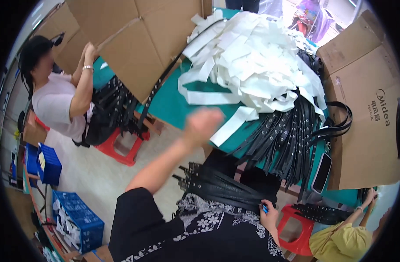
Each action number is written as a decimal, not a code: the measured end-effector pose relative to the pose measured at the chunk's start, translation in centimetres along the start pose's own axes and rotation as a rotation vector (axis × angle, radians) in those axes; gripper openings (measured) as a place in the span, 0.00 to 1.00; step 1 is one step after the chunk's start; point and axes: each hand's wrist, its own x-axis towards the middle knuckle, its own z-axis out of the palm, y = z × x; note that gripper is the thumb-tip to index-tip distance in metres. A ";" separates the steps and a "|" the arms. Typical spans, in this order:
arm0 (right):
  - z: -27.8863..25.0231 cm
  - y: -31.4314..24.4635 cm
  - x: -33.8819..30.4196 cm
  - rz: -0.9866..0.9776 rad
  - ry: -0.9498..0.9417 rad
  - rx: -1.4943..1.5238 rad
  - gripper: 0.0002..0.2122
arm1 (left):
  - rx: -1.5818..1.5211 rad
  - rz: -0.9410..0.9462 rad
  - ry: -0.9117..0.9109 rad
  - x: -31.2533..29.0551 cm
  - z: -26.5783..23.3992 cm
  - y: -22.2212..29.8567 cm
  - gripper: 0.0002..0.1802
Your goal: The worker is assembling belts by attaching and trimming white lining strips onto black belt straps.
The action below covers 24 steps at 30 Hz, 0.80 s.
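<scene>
My left hand [205, 124], smeared by motion, is raised over the near edge of the green table, close to a loose white strip [235, 126]. Its fingers are too blurred to tell what they hold, if anything. At my lap, my right hand [269, 214] is closed on a small blue object [265, 208] whose kind is mostly hidden. A bundle of black belts [221, 185] lies across my lap beside that hand. More black belts with metal eyelets [283, 139] hang fanned over the table edge, under a large heap of white strips [252, 56].
Cardboard sheets [143, 56] stand at the left of the green table [165, 105], and a cardboard box [361, 131] at the right, beside a phone [321, 174]. Co-workers sit left [60, 96] and lower right [344, 238]. Red stools [123, 148] and blue bins [84, 218] stand on the floor.
</scene>
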 end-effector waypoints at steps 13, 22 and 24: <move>-3.9 0.4 8.8 0.133 0.090 -0.060 0.09 | 0.902 -0.724 -1.026 24.9 2.4 -27.9 0.15; -6.0 6.9 16.0 0.194 -0.352 0.019 0.11 | 0.309 -0.643 -0.786 55.2 20.7 -26.1 0.16; -6.8 7.3 18.8 0.149 -0.309 0.010 0.11 | 0.395 -0.459 -0.387 58.0 25.0 -28.5 0.19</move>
